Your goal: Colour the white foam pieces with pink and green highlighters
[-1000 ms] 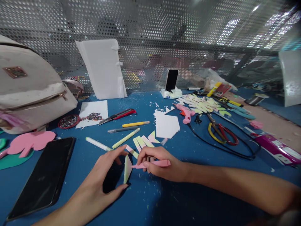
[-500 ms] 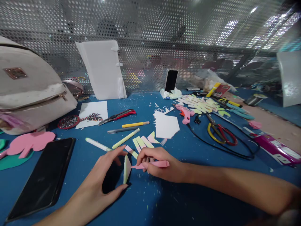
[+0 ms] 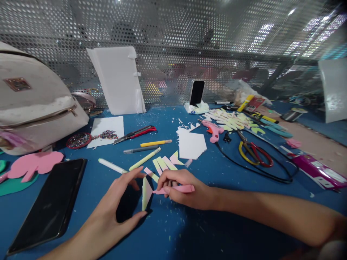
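Note:
Between the thumb and forefinger of my left hand [image 3: 116, 206] stands a small foam piece [image 3: 146, 194], pale green along one edge and pinkish on its face. The hand grips it at its upper and lower ends. My right hand [image 3: 184, 189] is closed around a pink marker [image 3: 179, 189], its tip pointing left at the foam piece's right corner. Green and pink strips [image 3: 164, 163] lie just beyond my hands. A green-yellow marker [image 3: 145, 159] and a white marker [image 3: 112, 165] rest behind my left hand.
A black tablet [image 3: 48, 206] and a backpack [image 3: 40, 101] are at the left. Behind lie a red cutter [image 3: 135, 134] and white card [image 3: 192, 144]. To the right are a pink glue gun [image 3: 214, 130], pliers [image 3: 253, 151], a black cable and a strip pile [image 3: 230, 119].
The pink marker's tip has shifted slightly right along the foam piece. More pink shows on the piece's face. Both hands keep nearly the same place.

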